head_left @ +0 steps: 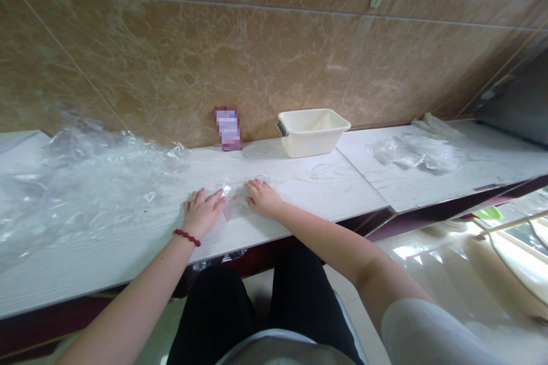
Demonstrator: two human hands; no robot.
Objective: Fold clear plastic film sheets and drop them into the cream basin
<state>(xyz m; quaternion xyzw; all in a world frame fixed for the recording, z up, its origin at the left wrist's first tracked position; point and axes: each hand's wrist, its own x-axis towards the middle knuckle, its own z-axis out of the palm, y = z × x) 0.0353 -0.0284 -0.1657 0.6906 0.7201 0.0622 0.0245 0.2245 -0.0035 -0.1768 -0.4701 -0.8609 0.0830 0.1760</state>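
Left hand: we have our left hand (203,210) palm down, fingers spread and released, its thumb side touching the near-clear sheet.
Bracelet: we see red beads (187,236) around the left wrist.
Right hand: our right hand (263,198) also lies palm down, fingers released and slightly bent, over the sheet's other side; we cannot tell how much it presses.
Plastic sheet: we find the thin clear plastic (235,197) lying on the counter (295,182) between our two hands; its outline is hard to make out.
Left heap: we see a wide, crumpled heap of clear film (107,177) spread beside the left hand, reaching back to the wall (274,57).
Tub: we have a cream tub (314,142) standing upright behind the right hand, near the wall, a grey clip (281,128) at its left end.
Panel: a blurred upright panel (228,128) stands by the wall, left of the tub.
Right pile: we see clear bags (415,154) lying loosely, well apart from our hands.
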